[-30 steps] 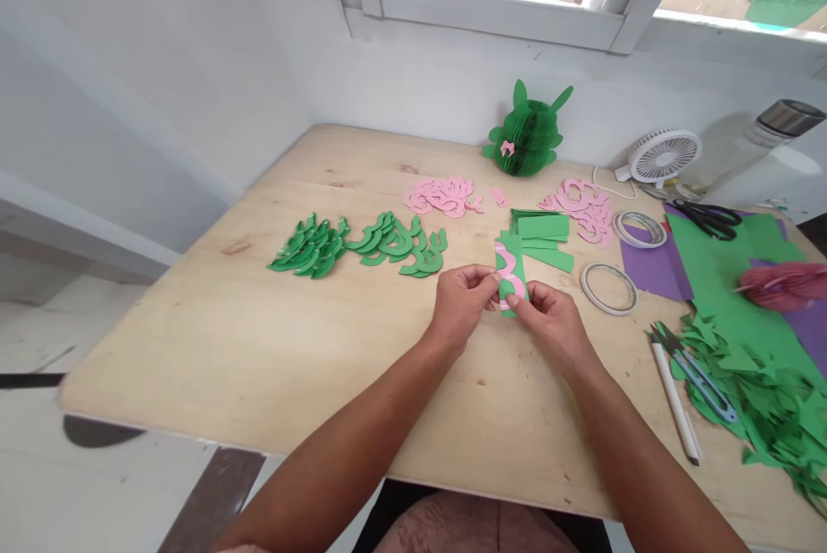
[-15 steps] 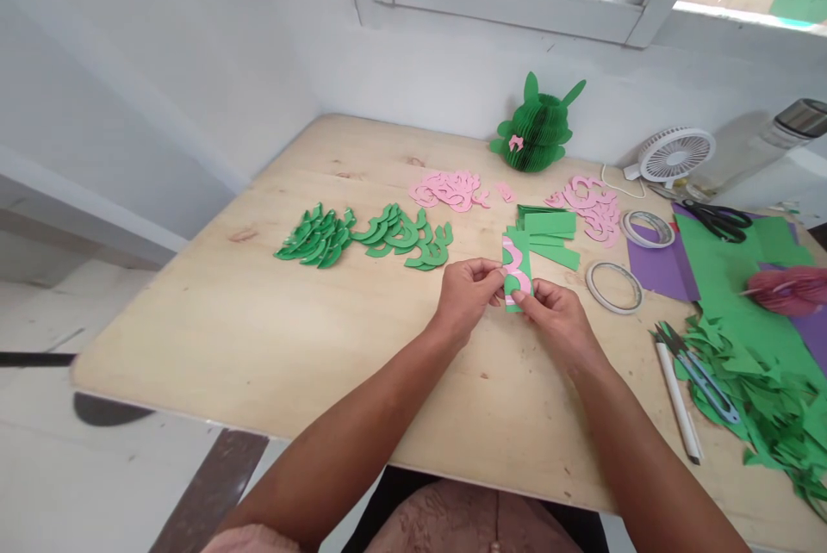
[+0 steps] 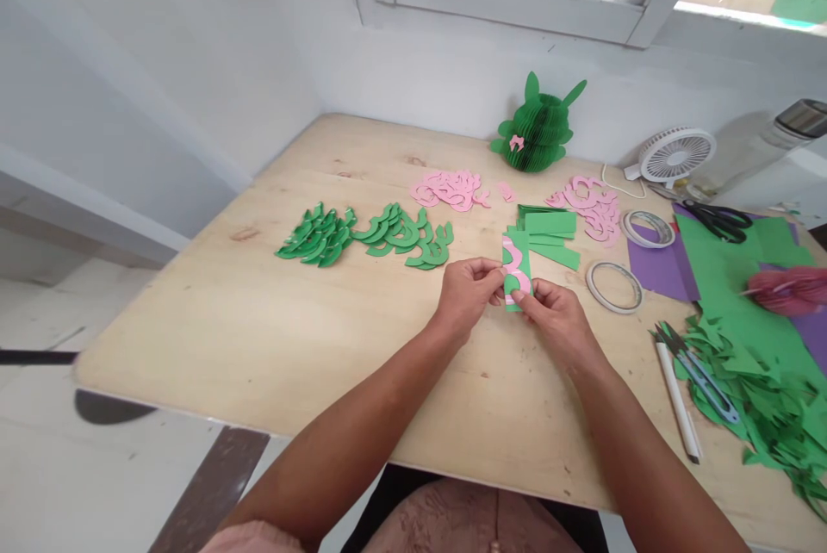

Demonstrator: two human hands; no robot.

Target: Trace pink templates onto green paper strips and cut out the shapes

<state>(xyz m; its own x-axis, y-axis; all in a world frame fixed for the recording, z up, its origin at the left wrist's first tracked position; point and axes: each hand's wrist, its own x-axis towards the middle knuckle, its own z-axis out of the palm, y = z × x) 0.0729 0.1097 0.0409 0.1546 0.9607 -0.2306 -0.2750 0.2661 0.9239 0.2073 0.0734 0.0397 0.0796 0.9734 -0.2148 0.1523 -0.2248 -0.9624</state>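
Between my two hands is an upright green paper strip (image 3: 524,250) with a pink curved paper shape (image 3: 519,281) lying on its face. The fingers of my left hand (image 3: 466,295) pinch the strip's left edge. My right hand (image 3: 561,317) grips its lower right side, with the thumb pressed on the pink shape near the bottom. Just behind the strip lies a stack of green paper strips (image 3: 550,224). To the left are piles of green curved cutouts (image 3: 316,236) and more green curves (image 3: 404,234). Pink cutouts (image 3: 447,189) lie farther back.
At the back stands a green paper figure (image 3: 537,135). On the right are pink curves (image 3: 593,207), tape rolls (image 3: 614,287), a white pen (image 3: 677,402), blue-handled scissors (image 3: 704,376), green scraps (image 3: 743,363), black scissors (image 3: 718,220), a small fan (image 3: 675,155) and pink yarn (image 3: 789,290).
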